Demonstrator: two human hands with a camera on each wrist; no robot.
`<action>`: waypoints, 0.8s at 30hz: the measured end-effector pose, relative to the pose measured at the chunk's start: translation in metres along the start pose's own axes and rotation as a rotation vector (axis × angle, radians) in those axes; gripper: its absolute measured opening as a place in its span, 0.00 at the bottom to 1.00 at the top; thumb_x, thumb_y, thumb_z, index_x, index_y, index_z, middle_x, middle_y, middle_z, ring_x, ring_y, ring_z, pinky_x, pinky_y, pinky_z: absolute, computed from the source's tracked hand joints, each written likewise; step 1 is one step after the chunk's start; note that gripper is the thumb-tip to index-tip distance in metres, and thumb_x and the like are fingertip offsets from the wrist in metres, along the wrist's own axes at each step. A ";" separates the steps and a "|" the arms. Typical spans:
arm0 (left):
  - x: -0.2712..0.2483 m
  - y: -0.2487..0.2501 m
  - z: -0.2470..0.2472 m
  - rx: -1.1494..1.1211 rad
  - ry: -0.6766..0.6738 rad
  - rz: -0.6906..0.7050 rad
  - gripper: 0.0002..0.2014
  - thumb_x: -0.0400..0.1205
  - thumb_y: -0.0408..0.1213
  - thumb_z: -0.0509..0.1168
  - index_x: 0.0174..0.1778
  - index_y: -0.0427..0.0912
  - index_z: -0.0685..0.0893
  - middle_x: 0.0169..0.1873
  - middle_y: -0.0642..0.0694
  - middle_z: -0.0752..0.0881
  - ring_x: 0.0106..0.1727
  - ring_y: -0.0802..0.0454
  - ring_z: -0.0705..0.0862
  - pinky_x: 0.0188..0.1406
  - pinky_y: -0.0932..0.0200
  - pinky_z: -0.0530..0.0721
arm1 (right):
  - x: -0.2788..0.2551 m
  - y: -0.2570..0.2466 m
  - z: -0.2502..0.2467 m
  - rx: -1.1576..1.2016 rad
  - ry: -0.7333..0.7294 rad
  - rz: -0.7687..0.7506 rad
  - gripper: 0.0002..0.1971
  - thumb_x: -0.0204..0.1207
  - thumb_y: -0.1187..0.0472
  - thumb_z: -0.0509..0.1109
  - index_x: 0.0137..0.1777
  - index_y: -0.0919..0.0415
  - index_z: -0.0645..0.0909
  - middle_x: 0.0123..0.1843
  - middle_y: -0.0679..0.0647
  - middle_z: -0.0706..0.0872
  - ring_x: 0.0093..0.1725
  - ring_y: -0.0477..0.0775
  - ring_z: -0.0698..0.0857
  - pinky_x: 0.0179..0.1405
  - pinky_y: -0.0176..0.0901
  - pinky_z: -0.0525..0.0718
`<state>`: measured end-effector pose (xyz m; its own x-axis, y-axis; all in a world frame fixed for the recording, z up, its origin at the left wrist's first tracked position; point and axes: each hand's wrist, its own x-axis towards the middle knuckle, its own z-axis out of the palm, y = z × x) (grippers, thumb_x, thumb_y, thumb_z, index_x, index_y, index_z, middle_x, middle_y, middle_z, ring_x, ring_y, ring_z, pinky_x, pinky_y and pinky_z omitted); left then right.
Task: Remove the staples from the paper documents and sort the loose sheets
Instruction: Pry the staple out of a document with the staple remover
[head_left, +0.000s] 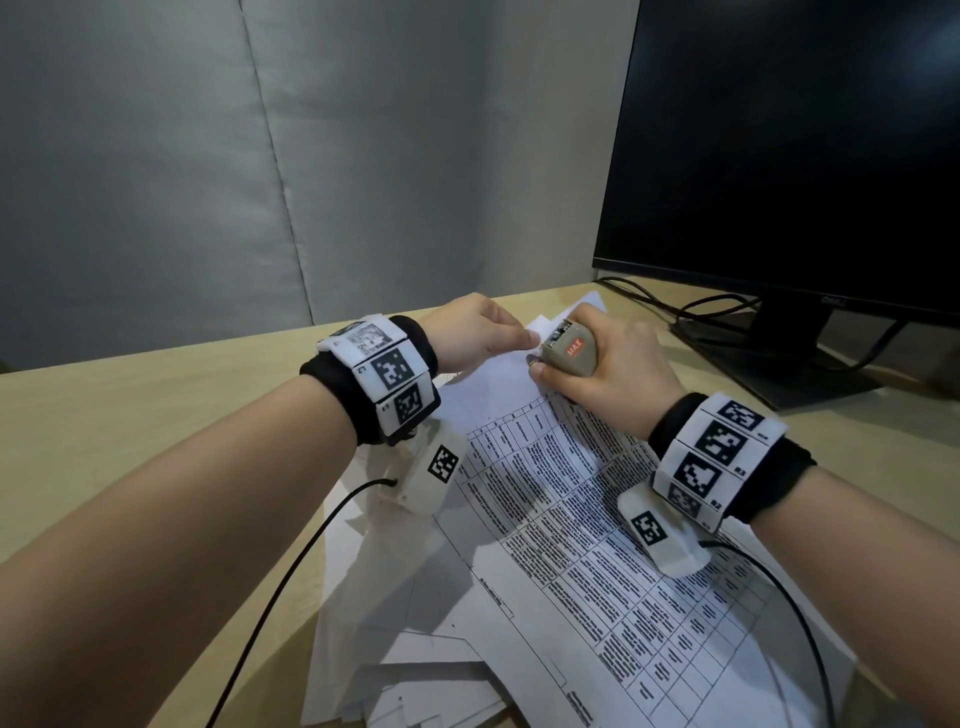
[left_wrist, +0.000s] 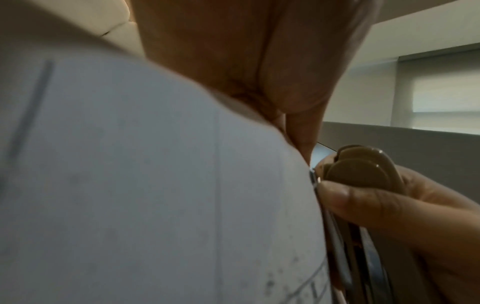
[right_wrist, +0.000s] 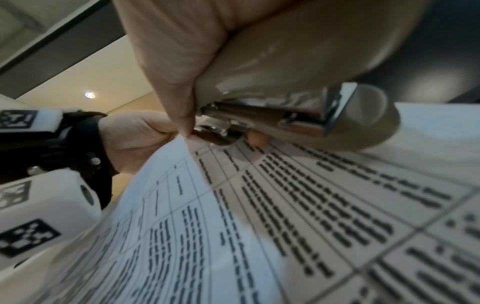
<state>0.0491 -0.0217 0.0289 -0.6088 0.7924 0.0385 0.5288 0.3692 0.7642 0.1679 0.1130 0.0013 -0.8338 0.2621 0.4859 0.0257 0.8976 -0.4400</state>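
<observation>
A printed document with a table (head_left: 587, 499) is lifted at its far corner above a heap of white sheets (head_left: 415, 613). My left hand (head_left: 483, 332) pinches that corner between thumb and fingers. My right hand (head_left: 602, 358) grips a beige stapler (head_left: 569, 349) marked MAX, its metal end against the same corner. In the right wrist view the stapler (right_wrist: 298, 86) presses its metal tip on the document (right_wrist: 285, 216) beside my left hand (right_wrist: 135, 137). In the left wrist view the sheet's blank back (left_wrist: 155, 185) fills the left, with the stapler (left_wrist: 361, 170) at its edge.
A black monitor (head_left: 800, 156) on its stand (head_left: 779, 358) rises at the right, with cables (head_left: 675, 306) trailing behind the papers. A grey partition wall (head_left: 234, 156) closes the back. The wooden desk (head_left: 130, 410) extends left of the paper heap.
</observation>
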 end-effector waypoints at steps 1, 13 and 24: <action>-0.001 0.000 0.000 -0.004 -0.001 -0.014 0.21 0.79 0.43 0.67 0.19 0.46 0.74 0.15 0.55 0.62 0.15 0.59 0.59 0.20 0.62 0.59 | 0.000 -0.002 0.000 -0.016 0.008 -0.014 0.17 0.68 0.41 0.74 0.42 0.50 0.72 0.36 0.50 0.83 0.38 0.56 0.82 0.36 0.45 0.77; -0.008 0.001 0.004 0.082 0.063 -0.103 0.21 0.80 0.44 0.66 0.22 0.44 0.69 0.16 0.51 0.63 0.13 0.58 0.60 0.20 0.61 0.58 | -0.011 -0.020 -0.005 -0.209 0.042 -0.093 0.17 0.73 0.43 0.69 0.47 0.56 0.72 0.32 0.47 0.75 0.36 0.57 0.78 0.34 0.43 0.69; -0.015 0.003 0.008 0.287 0.097 -0.026 0.22 0.83 0.45 0.60 0.24 0.43 0.65 0.21 0.49 0.66 0.23 0.51 0.66 0.26 0.58 0.64 | -0.018 -0.016 -0.038 -0.207 -0.038 0.026 0.15 0.72 0.44 0.71 0.45 0.50 0.70 0.37 0.47 0.78 0.42 0.56 0.80 0.38 0.43 0.72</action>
<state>0.0644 -0.0285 0.0253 -0.6708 0.7358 0.0927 0.6491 0.5220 0.5533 0.2036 0.1074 0.0282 -0.8513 0.2760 0.4461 0.1571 0.9455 -0.2852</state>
